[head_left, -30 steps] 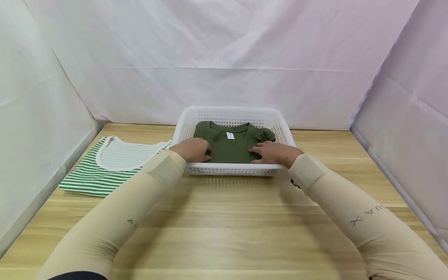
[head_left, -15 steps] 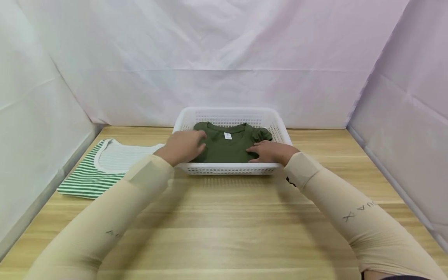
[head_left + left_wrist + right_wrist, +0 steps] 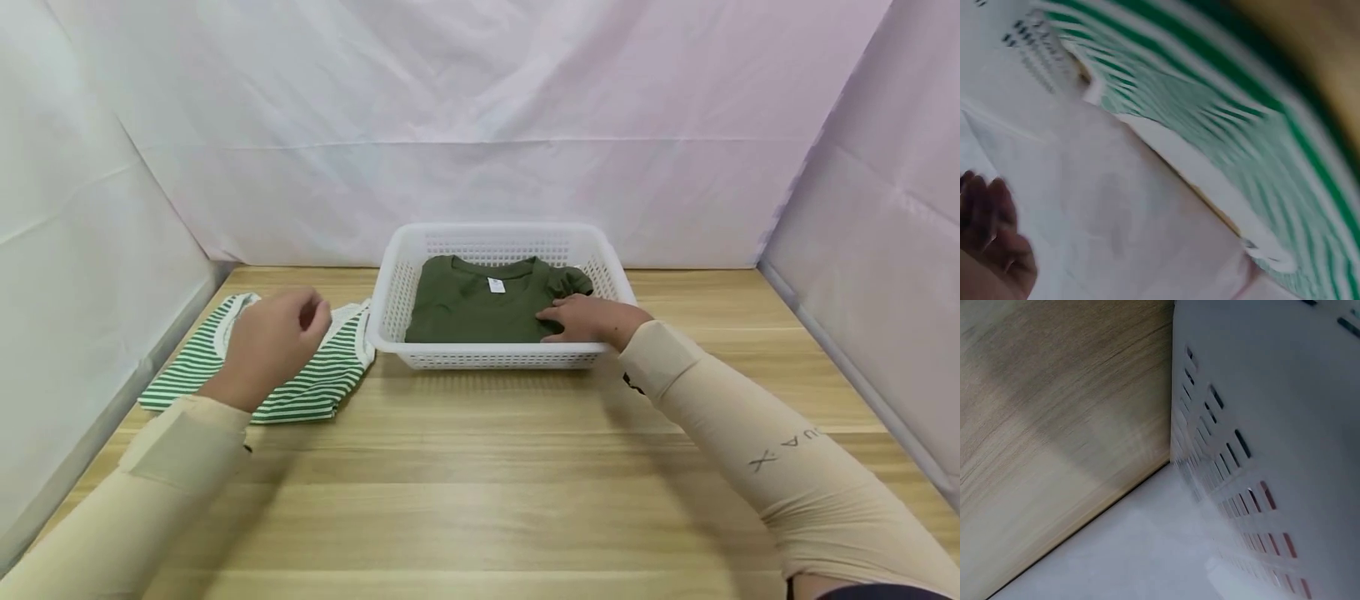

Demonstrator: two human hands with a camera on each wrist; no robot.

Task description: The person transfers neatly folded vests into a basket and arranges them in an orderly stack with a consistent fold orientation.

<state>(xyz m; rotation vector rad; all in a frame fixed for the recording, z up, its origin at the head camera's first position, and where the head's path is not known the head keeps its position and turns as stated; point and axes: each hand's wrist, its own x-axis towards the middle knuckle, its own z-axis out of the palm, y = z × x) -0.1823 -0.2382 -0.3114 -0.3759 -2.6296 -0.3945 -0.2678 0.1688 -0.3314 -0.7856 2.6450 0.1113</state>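
A folded dark green shirt with a white neck label lies inside the white plastic basket. My right hand reaches over the basket's right front corner, its fingers resting on the shirt's right side. In the head view my left hand hovers over the green-and-white striped garment left of the basket, holding nothing. Its fingers look loosely bent in the left wrist view, apart from the striped cloth. The right wrist view shows the basket's slotted outer wall, but no right hand.
A wooden table bears the basket and the striped garment. White cloth sheets enclose it at the back and on both sides. The basket stands close to the back sheet.
My left hand has lifted off the green shirt and moved left, out of the basket, to above the striped garment. The right hand stays on the green shirt.
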